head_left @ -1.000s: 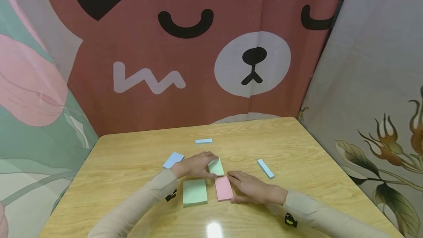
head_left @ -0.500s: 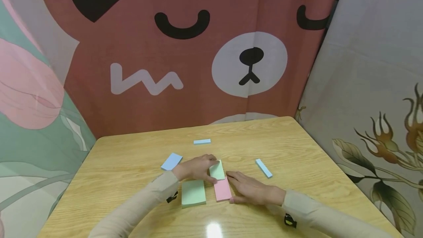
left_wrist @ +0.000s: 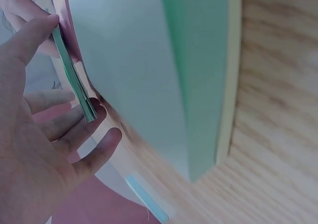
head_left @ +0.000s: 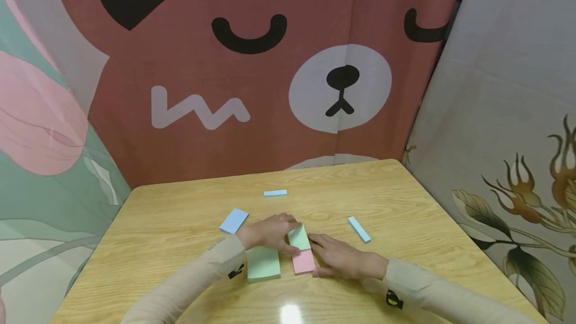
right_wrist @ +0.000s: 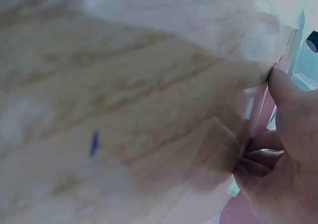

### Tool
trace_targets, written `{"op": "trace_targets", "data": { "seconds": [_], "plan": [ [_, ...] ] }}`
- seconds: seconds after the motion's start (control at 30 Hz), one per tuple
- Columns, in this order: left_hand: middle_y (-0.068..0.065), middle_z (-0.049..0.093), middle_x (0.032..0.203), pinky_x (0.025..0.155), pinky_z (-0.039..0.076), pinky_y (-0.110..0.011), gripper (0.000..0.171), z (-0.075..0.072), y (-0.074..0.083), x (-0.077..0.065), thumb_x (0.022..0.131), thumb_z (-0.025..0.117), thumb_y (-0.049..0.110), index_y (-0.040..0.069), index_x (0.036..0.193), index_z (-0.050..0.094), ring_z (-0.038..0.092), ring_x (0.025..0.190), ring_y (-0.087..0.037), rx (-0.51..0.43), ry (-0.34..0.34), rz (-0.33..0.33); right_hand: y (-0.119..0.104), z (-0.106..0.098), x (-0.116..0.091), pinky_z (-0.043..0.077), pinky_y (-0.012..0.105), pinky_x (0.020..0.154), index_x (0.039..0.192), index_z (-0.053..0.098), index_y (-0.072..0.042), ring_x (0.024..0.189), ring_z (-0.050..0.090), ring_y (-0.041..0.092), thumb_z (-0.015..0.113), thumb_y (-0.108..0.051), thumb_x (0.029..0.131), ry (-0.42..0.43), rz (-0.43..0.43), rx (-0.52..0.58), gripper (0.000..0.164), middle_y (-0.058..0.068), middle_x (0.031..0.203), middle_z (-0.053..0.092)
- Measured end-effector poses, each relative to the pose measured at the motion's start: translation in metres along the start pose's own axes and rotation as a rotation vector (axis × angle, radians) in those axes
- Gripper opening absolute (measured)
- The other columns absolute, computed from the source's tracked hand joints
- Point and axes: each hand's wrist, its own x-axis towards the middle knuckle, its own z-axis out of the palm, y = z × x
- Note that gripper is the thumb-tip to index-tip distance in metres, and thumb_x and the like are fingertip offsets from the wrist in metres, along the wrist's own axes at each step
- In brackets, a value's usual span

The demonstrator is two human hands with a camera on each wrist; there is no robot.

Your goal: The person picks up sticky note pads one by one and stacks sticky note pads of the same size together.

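On woodgrain table (head_left: 180,214), small pale-green pad (head_left: 298,239) pinched by left grip (head_left: 273,233), edge over pink pad (head_left: 304,263), right grip (head_left: 338,257) loosely extended.

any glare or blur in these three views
Head view: mostly crisp, one bright glare spot on the table at the bottom edge; left wrist view: the large green pad, close to the lens, looks soft; right wrist view: hazy, washed out, table grain blurred.

The sleeves (head_left: 184,281) are beige, with black wrist pieces (head_left: 394,299), one marked yellow.
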Motion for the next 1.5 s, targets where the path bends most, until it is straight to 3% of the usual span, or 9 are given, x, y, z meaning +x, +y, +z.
{"op": "trace_targets", "data": {
  "seconds": [0.27, 0.87, 1.1, 1.5],
  "plan": [
    [-0.01, 0.051, 0.14, 0.1, 0.044, -0.033, 0.081, 0.006, 0.003, -0.003, 0.089, 0.064, 0.059, 0.005, 0.147, 0.047, 0.048, 0.127, -0.021, -0.024, 0.012, 0.028, 0.001, 0.001, 0.0, 0.038, 0.042, 0.108, 0.148, 0.034, 0.01, 0.138, 0.036, 0.031, 0.05, -0.05, 0.1, 0.007, -0.007, -0.018, 0.079, 0.023, 0.153, 0.03],
    [-0.011, 0.052, 0.138, 0.096, 0.046, -0.028, 0.078, 0.01, 0.018, -0.015, 0.092, 0.06, 0.059, 0.003, 0.145, 0.047, 0.049, 0.123, -0.02, 0.019, 0.018, 0.082, -0.001, -0.001, -0.002, 0.038, 0.042, 0.108, 0.147, 0.036, 0.011, 0.137, 0.037, 0.032, 0.049, -0.05, 0.101, -0.005, 0.006, -0.031, 0.077, 0.024, 0.153, 0.031],
    [-0.012, 0.052, 0.14, 0.103, 0.043, -0.033, 0.078, 0.012, 0.021, -0.017, 0.092, 0.06, 0.059, 0.002, 0.145, 0.048, 0.049, 0.127, -0.023, 0.053, 0.034, 0.109, -0.002, -0.002, -0.001, 0.04, 0.043, 0.107, 0.145, 0.037, 0.012, 0.136, 0.039, 0.034, 0.05, -0.05, 0.1, 0.0, 0.002, -0.041, 0.077, 0.026, 0.15, 0.034],
    [-0.01, 0.053, 0.138, 0.103, 0.043, -0.034, 0.077, 0.014, 0.024, -0.02, 0.093, 0.057, 0.061, 0.005, 0.145, 0.049, 0.05, 0.125, -0.022, 0.12, 0.068, 0.139, 0.001, 0.0, -0.001, 0.04, 0.044, 0.106, 0.145, 0.037, 0.012, 0.136, 0.039, 0.035, 0.047, -0.052, 0.101, 0.002, -0.012, -0.053, 0.078, 0.027, 0.15, 0.034]
  ]
}}
